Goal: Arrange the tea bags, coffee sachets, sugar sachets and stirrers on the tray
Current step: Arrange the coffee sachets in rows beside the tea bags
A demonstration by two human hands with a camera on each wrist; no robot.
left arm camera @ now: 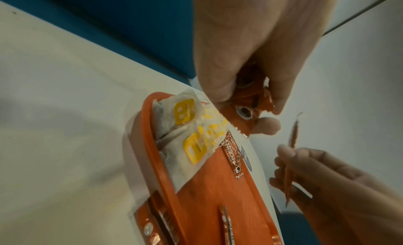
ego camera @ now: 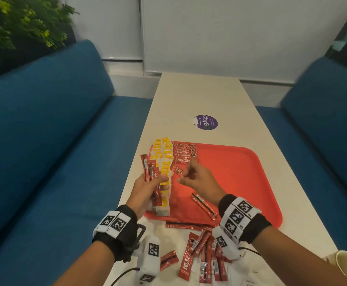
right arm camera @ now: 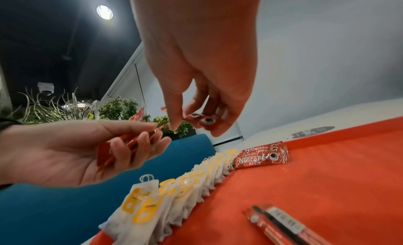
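My left hand (ego camera: 158, 185) grips a fan of several red coffee sachets (ego camera: 149, 172) above the left edge of the red tray (ego camera: 240, 172). Just to its right, my right hand (ego camera: 184, 175) pinches a single coffee sachet (ego camera: 177, 171) over the tray; the right wrist view shows this sachet (right arm camera: 202, 121) between thumb and fingers. A stack of Nescafe sachets (ego camera: 186, 154) lies at the tray's far left corner. White tea bags with yellow tags (ego camera: 165, 159) run in a row down the tray's left side. One more sachet (ego camera: 204, 206) lies loose on the tray.
Several loose red sachets (ego camera: 203, 254) lie on the white table (ego camera: 199, 96) in front of the tray. A paper cup (ego camera: 346, 265) stands at the near right edge. A purple sticker (ego camera: 205, 122) is beyond the tray. Blue benches (ego camera: 44, 141) flank the table.
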